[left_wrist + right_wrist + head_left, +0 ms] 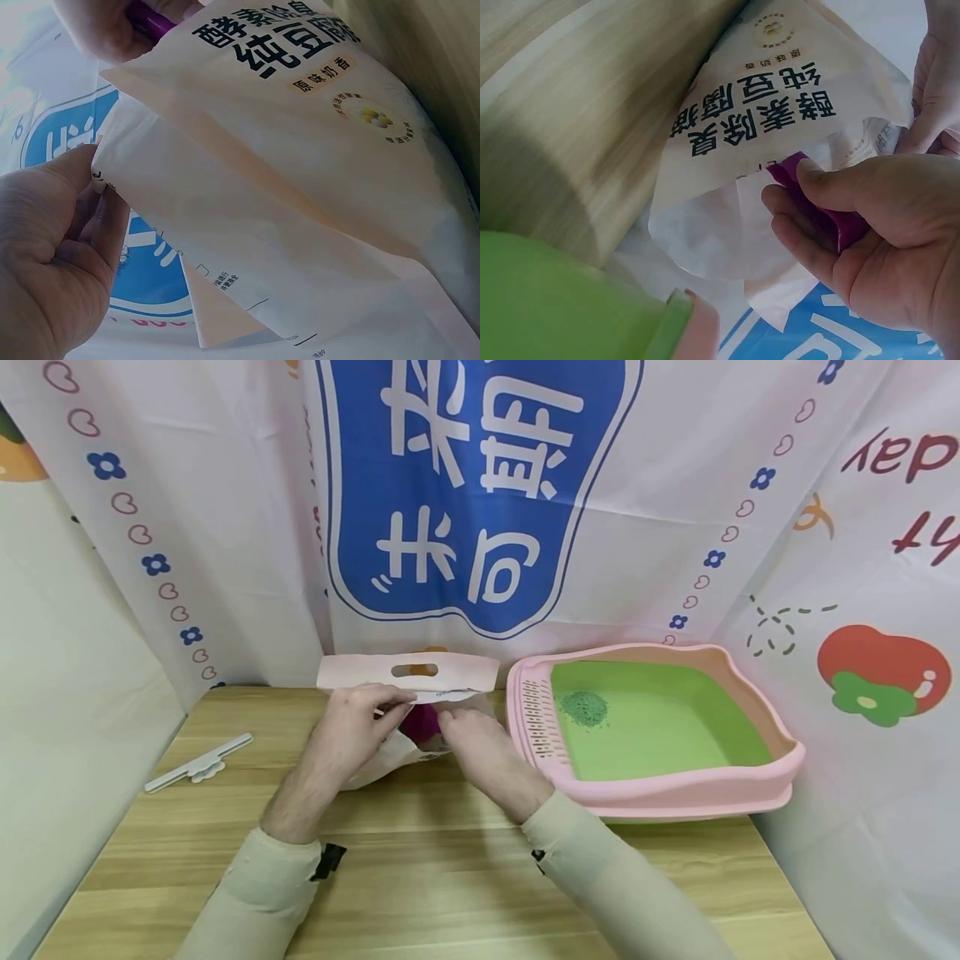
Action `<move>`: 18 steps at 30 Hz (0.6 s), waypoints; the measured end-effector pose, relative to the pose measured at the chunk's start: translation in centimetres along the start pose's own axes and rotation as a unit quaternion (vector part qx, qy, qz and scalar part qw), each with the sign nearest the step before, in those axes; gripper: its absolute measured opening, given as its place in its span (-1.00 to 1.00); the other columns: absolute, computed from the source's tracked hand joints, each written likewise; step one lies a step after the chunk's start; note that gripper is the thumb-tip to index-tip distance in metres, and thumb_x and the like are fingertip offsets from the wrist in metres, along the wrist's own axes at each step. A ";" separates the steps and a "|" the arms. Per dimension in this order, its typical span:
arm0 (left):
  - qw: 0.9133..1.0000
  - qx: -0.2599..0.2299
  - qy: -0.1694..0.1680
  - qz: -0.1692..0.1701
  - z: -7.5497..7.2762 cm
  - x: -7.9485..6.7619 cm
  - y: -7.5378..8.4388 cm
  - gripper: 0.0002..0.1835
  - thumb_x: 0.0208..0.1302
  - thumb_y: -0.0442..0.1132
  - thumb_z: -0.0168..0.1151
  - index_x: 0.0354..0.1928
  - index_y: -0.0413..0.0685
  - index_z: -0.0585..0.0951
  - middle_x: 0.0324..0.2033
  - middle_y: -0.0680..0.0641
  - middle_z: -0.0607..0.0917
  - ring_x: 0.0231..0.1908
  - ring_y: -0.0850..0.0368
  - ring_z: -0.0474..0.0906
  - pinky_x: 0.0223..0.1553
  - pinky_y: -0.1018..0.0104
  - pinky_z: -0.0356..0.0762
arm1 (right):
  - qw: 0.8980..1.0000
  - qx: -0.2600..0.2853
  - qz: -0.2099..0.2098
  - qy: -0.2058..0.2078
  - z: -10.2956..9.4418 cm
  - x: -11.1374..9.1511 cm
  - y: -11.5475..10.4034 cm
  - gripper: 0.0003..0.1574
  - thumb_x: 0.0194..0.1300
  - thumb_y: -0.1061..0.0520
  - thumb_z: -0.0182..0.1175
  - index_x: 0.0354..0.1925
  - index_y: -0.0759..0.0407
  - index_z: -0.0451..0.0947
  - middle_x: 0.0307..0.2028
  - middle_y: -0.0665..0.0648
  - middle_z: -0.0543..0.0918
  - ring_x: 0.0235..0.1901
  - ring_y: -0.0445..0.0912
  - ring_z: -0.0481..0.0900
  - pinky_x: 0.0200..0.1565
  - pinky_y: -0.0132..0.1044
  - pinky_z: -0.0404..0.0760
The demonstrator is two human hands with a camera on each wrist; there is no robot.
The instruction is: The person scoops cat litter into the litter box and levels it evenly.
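Note:
A pale cat litter bag (384,762) with dark print stands at the back of the table, its mouth spread. My left hand (347,727) pinches the edge of the bag's mouth between thumb and fingers. At the other side of the opening, my right hand (483,752) grips a purple scoop (787,174), the thumb over it and fingers curled beneath. In the head view the purple part shows inside the mouth. The bag's wall hides the scoop's far end and the bag's contents.
A pink-rimmed litter box (675,789) with a green floor stands right of the bag. A small heap of green litter pellets (585,708) lies in it. A white bag clip (201,766) rests on the wooden table (420,877) at left. Printed cloth (247,527) hangs behind.

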State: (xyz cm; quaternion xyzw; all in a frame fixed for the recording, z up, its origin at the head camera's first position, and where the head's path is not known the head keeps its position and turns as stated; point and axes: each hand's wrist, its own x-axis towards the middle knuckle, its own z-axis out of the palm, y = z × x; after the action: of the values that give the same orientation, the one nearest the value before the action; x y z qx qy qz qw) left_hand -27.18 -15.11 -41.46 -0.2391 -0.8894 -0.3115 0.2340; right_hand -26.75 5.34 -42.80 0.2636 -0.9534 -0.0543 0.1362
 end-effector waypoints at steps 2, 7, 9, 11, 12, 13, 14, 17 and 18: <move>1.000 -0.001 0.000 -0.003 0.0 0.0 0.0 -0.85 0.35 -0.28 0.46 -0.08 0.00 0.85 -0.09 -0.08 0.88 -0.09 -0.02 0.84 -0.13 0.07 0.85 | 1.000 -0.018 -0.008 0.013 0.3 0.2 -0.1 -0.78 0.33 0.29 0.32 -0.08 0.06 0.67 -0.22 -0.02 0.82 -0.20 -0.11 0.82 -0.16 -0.25 0.81; 1.000 -0.005 0.000 -0.007 -0.1 0.1 0.0 -0.86 0.37 -0.27 0.44 -0.08 -0.01 0.85 -0.09 -0.08 0.88 -0.10 -0.02 0.84 -0.14 0.06 0.85 | 0.999 -0.024 -0.009 0.018 1.0 0.4 -0.5 -0.76 0.29 0.26 0.37 -0.09 0.05 0.64 -0.22 -0.02 0.81 -0.22 -0.12 0.81 -0.21 -0.27 0.80; 1.000 -0.007 0.001 -0.008 -0.1 0.1 0.0 -0.85 0.37 -0.27 0.44 -0.07 -0.01 0.85 -0.09 -0.09 0.88 -0.10 -0.02 0.84 -0.13 0.06 0.85 | 1.000 -0.013 -0.004 0.013 1.1 0.4 -0.6 -0.73 0.28 0.28 0.38 -0.07 0.06 0.64 -0.20 0.00 0.81 -0.19 -0.11 0.81 -0.19 -0.25 0.81; 1.000 -0.008 0.001 -0.010 -0.1 0.1 0.1 -0.85 0.37 -0.27 0.44 -0.07 -0.01 0.85 -0.08 -0.09 0.88 -0.09 -0.02 0.84 -0.12 0.05 0.85 | 1.000 0.004 0.004 0.011 1.1 0.4 -0.7 -0.68 0.25 0.29 0.40 -0.05 0.06 0.63 -0.19 0.01 0.80 -0.17 -0.10 0.81 -0.18 -0.23 0.81; 1.000 -0.009 0.001 -0.012 -0.2 0.1 0.1 -0.85 0.37 -0.26 0.44 -0.07 -0.01 0.85 -0.08 -0.09 0.88 -0.09 -0.03 0.84 -0.12 0.05 0.85 | 1.000 0.015 0.008 0.010 1.1 0.4 -0.7 -0.67 0.23 0.31 0.39 -0.05 0.06 0.63 -0.18 0.01 0.80 -0.17 -0.09 0.80 -0.19 -0.22 0.81; 1.000 -0.009 0.001 -0.012 -0.2 0.1 0.0 -0.85 0.37 -0.26 0.44 -0.07 -0.01 0.85 -0.08 -0.09 0.88 -0.09 -0.03 0.84 -0.12 0.05 0.85 | 1.000 0.025 0.012 0.009 1.1 0.3 -0.8 -0.65 0.22 0.33 0.39 -0.05 0.07 0.62 -0.18 0.01 0.80 -0.17 -0.09 0.80 -0.20 -0.22 0.81; 1.000 -0.009 0.001 -0.012 -0.2 0.1 0.0 -0.85 0.38 -0.26 0.44 -0.07 -0.01 0.85 -0.08 -0.09 0.88 -0.09 -0.03 0.84 -0.11 0.05 0.85 | 0.999 0.036 0.015 0.005 1.1 0.3 -0.8 -0.64 0.21 0.34 0.38 -0.04 0.08 0.62 -0.18 0.02 0.80 -0.17 -0.08 0.80 -0.20 -0.21 0.81; 1.000 -0.010 0.003 -0.011 -0.2 0.1 -0.1 -0.86 0.37 -0.27 0.44 -0.07 0.00 0.85 -0.09 -0.09 0.88 -0.09 -0.03 0.83 -0.11 0.04 0.85 | 0.998 0.064 0.024 0.001 1.0 0.3 -0.9 -0.67 0.23 0.34 0.36 -0.06 0.08 0.61 -0.17 0.02 0.80 -0.17 -0.08 0.80 -0.21 -0.20 0.81; 1.000 -0.011 0.003 -0.010 -0.2 0.0 -0.1 -0.86 0.37 -0.27 0.44 -0.07 0.00 0.85 -0.09 -0.09 0.88 -0.09 -0.03 0.83 -0.11 0.04 0.85 | 0.997 0.072 0.026 -0.002 1.0 0.2 -0.9 -0.70 0.24 0.32 0.36 -0.08 0.08 0.61 -0.18 0.02 0.80 -0.17 -0.08 0.81 -0.21 -0.19 0.81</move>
State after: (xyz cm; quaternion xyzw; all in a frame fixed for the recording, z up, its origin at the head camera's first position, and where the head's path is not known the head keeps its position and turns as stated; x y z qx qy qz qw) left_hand -27.22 -15.27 -41.35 -0.2317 -0.8876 -0.3244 0.2307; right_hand -26.79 4.46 -43.88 0.2476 -0.9616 0.0174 0.1167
